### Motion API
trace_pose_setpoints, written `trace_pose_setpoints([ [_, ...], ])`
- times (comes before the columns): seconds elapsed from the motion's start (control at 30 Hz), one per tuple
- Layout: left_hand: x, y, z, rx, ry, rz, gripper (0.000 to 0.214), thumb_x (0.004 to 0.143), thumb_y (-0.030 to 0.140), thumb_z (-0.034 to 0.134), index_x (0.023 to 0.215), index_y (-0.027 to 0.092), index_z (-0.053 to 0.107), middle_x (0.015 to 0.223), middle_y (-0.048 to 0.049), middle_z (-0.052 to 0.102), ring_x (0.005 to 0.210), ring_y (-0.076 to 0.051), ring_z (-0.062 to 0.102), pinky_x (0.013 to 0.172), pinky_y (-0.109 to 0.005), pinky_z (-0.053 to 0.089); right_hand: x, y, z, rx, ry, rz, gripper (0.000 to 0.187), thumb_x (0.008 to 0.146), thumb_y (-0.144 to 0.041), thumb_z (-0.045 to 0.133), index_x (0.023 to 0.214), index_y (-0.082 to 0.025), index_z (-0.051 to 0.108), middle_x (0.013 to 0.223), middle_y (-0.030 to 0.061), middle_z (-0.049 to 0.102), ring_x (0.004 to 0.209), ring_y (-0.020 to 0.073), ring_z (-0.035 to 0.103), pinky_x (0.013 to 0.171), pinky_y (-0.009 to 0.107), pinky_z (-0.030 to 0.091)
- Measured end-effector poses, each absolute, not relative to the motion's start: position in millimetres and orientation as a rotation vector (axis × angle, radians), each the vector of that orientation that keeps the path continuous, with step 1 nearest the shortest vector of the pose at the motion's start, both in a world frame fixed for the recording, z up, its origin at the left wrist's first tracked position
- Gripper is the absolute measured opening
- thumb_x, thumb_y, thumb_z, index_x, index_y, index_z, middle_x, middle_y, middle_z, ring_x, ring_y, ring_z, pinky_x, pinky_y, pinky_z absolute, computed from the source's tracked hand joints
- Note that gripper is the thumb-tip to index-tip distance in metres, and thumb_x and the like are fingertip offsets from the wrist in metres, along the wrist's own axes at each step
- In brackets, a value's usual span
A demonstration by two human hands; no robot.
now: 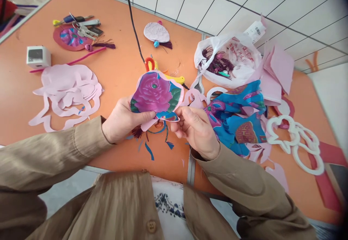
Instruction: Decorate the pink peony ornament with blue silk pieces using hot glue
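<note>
"What's on that orange, flat worktop (116, 29)?"

"Pale pink, curving sheet offcuts (58, 77) at the left of the frame, shiny blue cloth with purple patterns (233, 100) right of centre, and a crumpled white plastic bag (241, 66) at the upper right."

"And the pink-edged, rounded piece printed with a magenta rose (156, 93)?"

"Centre of the frame, gripped by the left hand (119, 118), thumb on its front."

"The right hand (199, 127)?"

"Fingers bunched at the piece's lower right edge; I can't tell whether they pinch it."

"Anything smaller?"

"A white, dark-faced block (29, 57), upper left."
</note>
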State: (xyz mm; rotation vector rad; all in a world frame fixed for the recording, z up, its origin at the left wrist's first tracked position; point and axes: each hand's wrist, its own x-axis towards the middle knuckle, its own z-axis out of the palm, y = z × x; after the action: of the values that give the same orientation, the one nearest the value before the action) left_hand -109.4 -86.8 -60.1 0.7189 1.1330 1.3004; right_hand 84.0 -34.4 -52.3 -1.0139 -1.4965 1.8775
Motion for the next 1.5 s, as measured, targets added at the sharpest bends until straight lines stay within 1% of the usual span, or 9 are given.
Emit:
trace_pose_setpoints([
  [0.13, -109, -85, -60, 0.591, 1.076, 1.31, 0.027, 0.057, 0.021, 0.091, 0.076, 0.01, 0.074, 0.072, -0.0051, 0.073, 0.063, -0.014, 0.065, 0.061, -0.024, 0.055, 85, -34, -55, -1.033, -1.487, 1.855, 0.053, 0.087, -0.065, 0.061, 0.067, -0.017, 0.061, 0.06, 0.0005, 0.062, 0.045, 0.0074, 0.05, 0.041, 0.022, 0.029],
  [0.3, -110, -84, -54, 0.478, 1.008, 1.297, 0.027, 0.061, 0.025, 0.09, 0.079, 0.01, 0.075, 0.074, -0.0075, 0.074, 0.064, -0.017, 0.068, 0.063, -0.027, 0.058, 84, -34, -52, -1.056, -1.479, 1.843, 0.056, 0.085, -0.069, 0.06, 0.068, -0.016, 0.061, 0.059, 0.0008, 0.061, 0.043, 0.0065, 0.049, 0.039, 0.02, 0.028],
  [0.5, -112, -81, -49, 0.314, 1.03, 1.382, 0.024, 0.056, 0.017, 0.091, 0.073, 0.009, 0.076, 0.069, -0.0071, 0.075, 0.061, -0.016, 0.068, 0.06, -0.025, 0.058, 91, -33, -38, -1.171, -1.503, 1.812, 0.062, 0.083, -0.075, 0.057, 0.089, -0.014, 0.067, 0.059, 0.0009, 0.062, 0.041, 0.008, 0.05, 0.036, 0.021, 0.027],
  [0.63, -113, -80, -46, 0.261, 1.028, 1.402, 0.026, 0.053, 0.015, 0.092, 0.071, 0.008, 0.076, 0.068, -0.0062, 0.075, 0.057, -0.014, 0.066, 0.056, -0.023, 0.056, 106, -38, -20, -1.286, -1.743, 1.704, 0.051, 0.089, -0.06, 0.06, 0.102, -0.012, 0.069, 0.063, 0.0011, 0.063, 0.044, 0.0086, 0.053, 0.039, 0.021, 0.034],
  [0.73, -114, -80, -47, 0.266, 1.045, 1.415, 0.026, 0.054, 0.015, 0.092, 0.073, 0.009, 0.076, 0.069, -0.0055, 0.075, 0.057, -0.014, 0.066, 0.058, -0.024, 0.057, 114, -46, -9, -1.315, -1.923, 1.609, 0.039, 0.086, -0.043, 0.064, 0.106, -0.011, 0.069, 0.062, -0.001, 0.061, 0.043, 0.0089, 0.053, 0.04, 0.023, 0.039],
  [1.0, -114, -80, -48, 0.285, 1.084, 1.435, 0.029, 0.05, 0.017, 0.094, 0.073, 0.01, 0.077, 0.07, -0.0042, 0.075, 0.058, -0.013, 0.067, 0.056, -0.021, 0.058, 102, -48, -19, -1.237, -1.948, 1.293, 0.022, 0.082, -0.032, 0.065, 0.095, -0.015, 0.07, 0.069, 0.0017, 0.066, 0.055, 0.0125, 0.06, 0.052, 0.028, 0.05],
  [1.13, -113, -81, -48, 0.321, 1.079, 1.443, 0.033, 0.049, 0.022, 0.096, 0.073, 0.009, 0.076, 0.069, -0.0044, 0.075, 0.058, -0.013, 0.067, 0.058, -0.023, 0.058, 84, -37, -30, -1.189, -1.819, 1.367, 0.021, 0.082, -0.036, 0.066, 0.092, -0.017, 0.067, 0.067, 0.0012, 0.066, 0.052, 0.0126, 0.059, 0.048, 0.027, 0.047],
  [1.37, -113, -84, -47, 0.398, 1.103, 1.41, 0.031, 0.054, 0.026, 0.094, 0.073, 0.01, 0.074, 0.069, -0.0049, 0.074, 0.059, -0.014, 0.066, 0.058, -0.024, 0.055, 67, -28, -40, -1.172, -1.804, 1.444, 0.026, 0.082, -0.039, 0.067, 0.067, -0.019, 0.058, 0.054, -0.002, 0.059, 0.044, 0.0098, 0.054, 0.043, 0.023, 0.041],
  [1.5, -113, -85, -47, 0.384, 1.112, 1.412, 0.026, 0.056, 0.022, 0.091, 0.071, 0.009, 0.074, 0.067, -0.0054, 0.072, 0.057, -0.014, 0.065, 0.056, -0.025, 0.053, 71, -28, -41, -1.218, -1.821, 1.449, 0.021, 0.084, -0.035, 0.064, 0.071, -0.019, 0.061, 0.055, -0.0019, 0.06, 0.045, 0.0097, 0.054, 0.043, 0.023, 0.039],
])
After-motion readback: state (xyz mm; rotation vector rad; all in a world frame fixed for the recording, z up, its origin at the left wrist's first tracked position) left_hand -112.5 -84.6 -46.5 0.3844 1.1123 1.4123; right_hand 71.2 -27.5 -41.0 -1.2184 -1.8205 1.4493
